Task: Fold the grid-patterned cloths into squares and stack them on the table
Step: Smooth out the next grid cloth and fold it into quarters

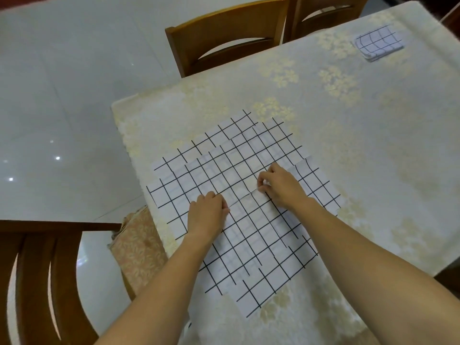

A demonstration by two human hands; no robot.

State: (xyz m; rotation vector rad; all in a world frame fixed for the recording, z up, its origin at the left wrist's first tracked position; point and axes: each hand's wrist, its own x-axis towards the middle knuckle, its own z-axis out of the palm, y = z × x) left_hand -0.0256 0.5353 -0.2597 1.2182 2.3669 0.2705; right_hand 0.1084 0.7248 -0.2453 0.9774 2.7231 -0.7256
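Head view: a small folded stack (378, 44) is seen at the upper right of the frame, on the table (336, 100), so part of the task is judged done. Several flat cloths (231, 170) are spread overlapping at the centre and lower centre; these are judged left to fold. The left hand (206, 215) is curled, its fingers pinched on an edge of the top cloth (251, 235). The right hand (281, 185) is likewise closed narrowly, thumb and fingertips (261, 189) gripping the same raised edge. How many cloths lie there cannot be told.
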